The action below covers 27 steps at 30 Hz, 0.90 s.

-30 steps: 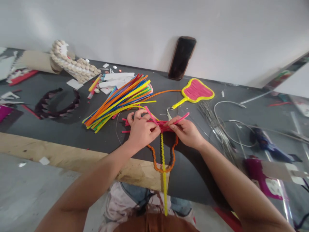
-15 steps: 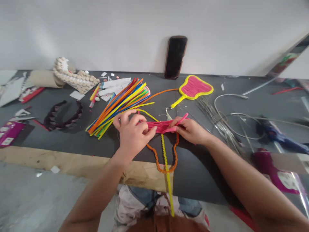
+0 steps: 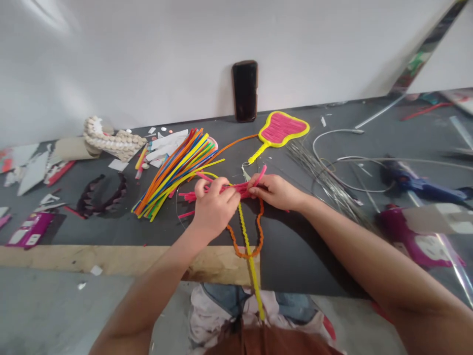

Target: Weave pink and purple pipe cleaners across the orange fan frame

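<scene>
Several pink pipe cleaners (image 3: 242, 189) lie side by side in a bundle between my hands, just above the table. My left hand (image 3: 215, 207) is closed around the middle of the bundle, and loose pink ends stick out to its left. At the other end, my right hand (image 3: 277, 191) pinches the pink strands, one tip poking up above the thumb. Under the bundle, a twisted yellow pipe cleaner (image 3: 253, 268) runs down toward my lap. A wavy orange pipe cleaner (image 3: 260, 227) hangs in a U-shape across it.
Multicoloured pipe cleaners (image 3: 173, 177) lie to the left. Behind my hands is a pink-and-yellow paddle shape (image 3: 284, 129); a phone (image 3: 245, 91) leans on the wall. Wires (image 3: 325, 182) and a blue glue gun (image 3: 421, 180) lie right. A dark headband (image 3: 101, 197) sits left.
My left hand has slid rightward along the pink bundle, closer to my right hand, and pink ends now show on its left. The camera view has tilted and shifted slightly.
</scene>
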Motion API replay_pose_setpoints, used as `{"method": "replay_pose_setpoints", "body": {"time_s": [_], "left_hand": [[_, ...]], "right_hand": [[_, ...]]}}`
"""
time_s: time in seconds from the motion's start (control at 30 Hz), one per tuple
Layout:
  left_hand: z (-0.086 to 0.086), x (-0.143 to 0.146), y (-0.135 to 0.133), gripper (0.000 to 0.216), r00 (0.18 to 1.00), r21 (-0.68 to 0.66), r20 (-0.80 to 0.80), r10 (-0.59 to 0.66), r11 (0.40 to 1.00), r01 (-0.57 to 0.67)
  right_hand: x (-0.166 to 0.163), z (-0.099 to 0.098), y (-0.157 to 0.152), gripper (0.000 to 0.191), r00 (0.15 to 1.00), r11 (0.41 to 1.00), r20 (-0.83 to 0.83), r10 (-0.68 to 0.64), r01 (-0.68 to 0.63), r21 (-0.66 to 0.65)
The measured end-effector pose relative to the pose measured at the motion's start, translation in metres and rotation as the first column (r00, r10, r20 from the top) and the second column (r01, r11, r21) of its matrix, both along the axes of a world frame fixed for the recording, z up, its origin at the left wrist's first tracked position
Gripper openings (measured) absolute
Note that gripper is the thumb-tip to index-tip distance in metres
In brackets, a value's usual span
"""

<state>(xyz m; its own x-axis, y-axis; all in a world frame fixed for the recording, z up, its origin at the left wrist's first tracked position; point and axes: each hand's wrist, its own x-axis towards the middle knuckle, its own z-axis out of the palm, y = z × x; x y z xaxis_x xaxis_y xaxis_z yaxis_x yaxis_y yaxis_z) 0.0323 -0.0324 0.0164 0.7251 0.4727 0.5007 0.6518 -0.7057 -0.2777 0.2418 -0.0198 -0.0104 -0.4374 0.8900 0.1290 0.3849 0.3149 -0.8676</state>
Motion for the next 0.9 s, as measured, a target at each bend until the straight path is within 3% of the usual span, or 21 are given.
{"method": "replay_pose_setpoints", "body": {"time_s": [0.37, 0.67, 0.9], "left_hand": [[-0.012, -0.014, 0.005, 0.023, 0.997, -0.129, 0.012, 0.077, 0.989, -0.075], [-0.014, -0.022, 0.005, 0.027, 0.996, -0.3, 0.068, 0.049, 0.954, -0.027], [-0.019, -0.024, 0.008, 0.029, 0.996, -0.258, 0.084, -0.007, 0.966, 0.029]], "right_hand": [[0.005, 0.003, 0.001, 0.014, 0.998, 0.999, 0.066, 0.019, -0.022, 0.031], [0.014, -0.002, 0.002, 0.016, 0.998, 0.993, 0.059, 0.033, -0.039, 0.108], [0.017, 0.006, -0.002, 0.018, 1.0, 1.0, -0.012, 0.02, -0.02, 0.013]]}}
